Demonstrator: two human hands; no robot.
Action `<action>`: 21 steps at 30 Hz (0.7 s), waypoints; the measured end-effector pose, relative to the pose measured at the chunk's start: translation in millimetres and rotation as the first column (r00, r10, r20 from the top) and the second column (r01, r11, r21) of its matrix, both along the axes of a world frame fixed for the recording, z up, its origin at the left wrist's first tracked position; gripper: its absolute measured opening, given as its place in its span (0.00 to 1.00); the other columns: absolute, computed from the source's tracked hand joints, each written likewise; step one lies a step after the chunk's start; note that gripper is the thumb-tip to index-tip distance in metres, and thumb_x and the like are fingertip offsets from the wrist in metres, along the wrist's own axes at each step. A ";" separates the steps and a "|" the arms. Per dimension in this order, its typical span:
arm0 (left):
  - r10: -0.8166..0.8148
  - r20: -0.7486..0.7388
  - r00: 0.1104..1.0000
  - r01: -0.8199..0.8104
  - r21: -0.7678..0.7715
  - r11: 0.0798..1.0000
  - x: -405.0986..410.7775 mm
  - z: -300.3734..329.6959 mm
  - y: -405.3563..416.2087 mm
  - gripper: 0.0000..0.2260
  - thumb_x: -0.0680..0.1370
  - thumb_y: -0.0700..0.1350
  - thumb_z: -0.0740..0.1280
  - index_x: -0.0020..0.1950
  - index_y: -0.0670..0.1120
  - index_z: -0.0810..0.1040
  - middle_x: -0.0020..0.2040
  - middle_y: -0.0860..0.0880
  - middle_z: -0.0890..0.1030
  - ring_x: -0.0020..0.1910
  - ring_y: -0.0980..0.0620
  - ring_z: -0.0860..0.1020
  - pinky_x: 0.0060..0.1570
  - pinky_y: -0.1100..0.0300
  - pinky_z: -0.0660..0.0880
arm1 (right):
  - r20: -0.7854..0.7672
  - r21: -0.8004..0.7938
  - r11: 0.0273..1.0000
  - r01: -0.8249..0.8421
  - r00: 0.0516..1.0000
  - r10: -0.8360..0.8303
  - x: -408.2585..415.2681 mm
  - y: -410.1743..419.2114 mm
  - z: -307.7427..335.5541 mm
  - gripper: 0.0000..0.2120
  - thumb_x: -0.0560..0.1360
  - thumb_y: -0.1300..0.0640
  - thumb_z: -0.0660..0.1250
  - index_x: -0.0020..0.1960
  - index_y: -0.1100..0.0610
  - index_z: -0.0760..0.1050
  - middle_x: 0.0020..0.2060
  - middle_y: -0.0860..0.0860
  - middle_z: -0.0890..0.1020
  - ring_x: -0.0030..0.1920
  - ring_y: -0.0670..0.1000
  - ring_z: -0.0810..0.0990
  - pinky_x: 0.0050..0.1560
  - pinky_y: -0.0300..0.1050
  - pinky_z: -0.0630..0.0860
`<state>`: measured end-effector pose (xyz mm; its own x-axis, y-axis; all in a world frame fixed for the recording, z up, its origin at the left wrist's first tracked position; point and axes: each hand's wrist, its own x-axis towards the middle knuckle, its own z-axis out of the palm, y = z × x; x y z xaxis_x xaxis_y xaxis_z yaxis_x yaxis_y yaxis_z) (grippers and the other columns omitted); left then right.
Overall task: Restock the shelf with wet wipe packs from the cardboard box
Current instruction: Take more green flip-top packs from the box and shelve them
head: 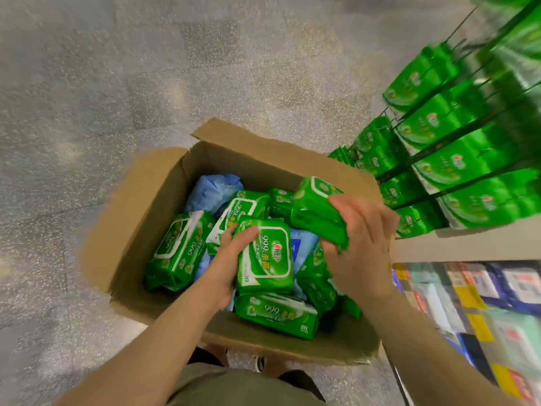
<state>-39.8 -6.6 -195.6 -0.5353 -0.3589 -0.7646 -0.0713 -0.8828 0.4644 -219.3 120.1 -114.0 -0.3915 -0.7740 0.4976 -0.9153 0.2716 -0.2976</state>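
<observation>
Green glossy soft packs [178, 250] fill the brown cardboard box [140, 206] on speckled grey floor [87, 83]. Left hand [225, 259] grasps 1 pack [265, 256]; right hand [358, 244] clutches 2 packs [317, 213] beside the shelf [456, 244].

The open brown cardboard box [140, 200] gives top access; its raised flaps border the opening. Green hanging wet wipe packs [456, 168] crowd the space right of the box.
</observation>
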 end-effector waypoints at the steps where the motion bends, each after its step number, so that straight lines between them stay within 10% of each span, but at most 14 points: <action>1: -0.022 -0.009 1.000 0.022 0.013 1.000 -3.9 5.0 -3.6 0.53 0.58 0.59 0.85 0.79 0.53 0.65 0.66 0.43 0.82 0.61 0.39 0.83 0.64 0.35 0.76 | -0.041 -0.062 0.997 -0.039 0.998 0.037 9.3 0.4 11.2 0.25 0.72 0.62 0.71 0.68 0.56 0.70 0.65 0.50 0.74 0.60 0.57 0.72 0.69 0.42 0.58; 7: -0.237 -0.197 0.951 0.239 -0.012 0.971 -28.2 67.4 -1.3 0.28 0.74 0.63 0.66 0.68 0.47 0.81 0.64 0.41 0.83 0.60 0.42 0.83 0.52 0.48 0.83 | -0.098 -0.152 0.984 -0.097 0.992 0.083 42.7 22.6 60.9 0.24 0.73 0.68 0.71 0.66 0.51 0.73 0.65 0.50 0.74 0.59 0.57 0.71 0.70 0.41 0.61; 13: -0.420 -0.265 0.868 0.413 -0.085 0.907 -47.6 119.5 41.0 0.30 0.72 0.69 0.61 0.59 0.50 0.87 0.61 0.40 0.84 0.55 0.42 0.85 0.53 0.49 0.79 | -0.049 -0.127 0.990 -0.055 0.998 0.049 57.0 81.8 90.1 0.31 0.63 0.70 0.74 0.63 0.50 0.75 0.64 0.54 0.71 0.65 0.59 0.70 0.71 0.51 0.65; 18: -0.500 -0.254 0.828 0.484 -0.129 0.866 -64.7 139.9 101.7 0.34 0.75 0.71 0.60 0.69 0.48 0.81 0.65 0.39 0.82 0.64 0.38 0.81 0.67 0.40 0.73 | 0.263 -0.149 0.988 0.032 0.965 0.008 70.2 155.8 128.5 0.25 0.70 0.54 0.69 0.67 0.53 0.75 0.64 0.54 0.73 0.66 0.57 0.72 0.67 0.52 0.70; 21: -0.566 -0.270 0.779 0.555 -0.122 0.823 -73.8 154.8 151.9 0.36 0.73 0.73 0.64 0.70 0.49 0.80 0.65 0.39 0.82 0.65 0.38 0.80 0.70 0.38 0.71 | 0.580 -0.264 0.893 0.365 0.800 -0.155 72.5 202.3 150.3 0.21 0.76 0.49 0.65 0.68 0.48 0.74 0.58 0.51 0.75 0.60 0.51 0.77 0.60 0.46 0.77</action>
<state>-113.7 145.2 -40.8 -0.8391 0.0498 -0.5417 -0.4106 -0.7112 0.5706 -146.8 322.4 36.3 -0.8325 -0.4201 0.3612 -0.4914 0.2589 -0.8315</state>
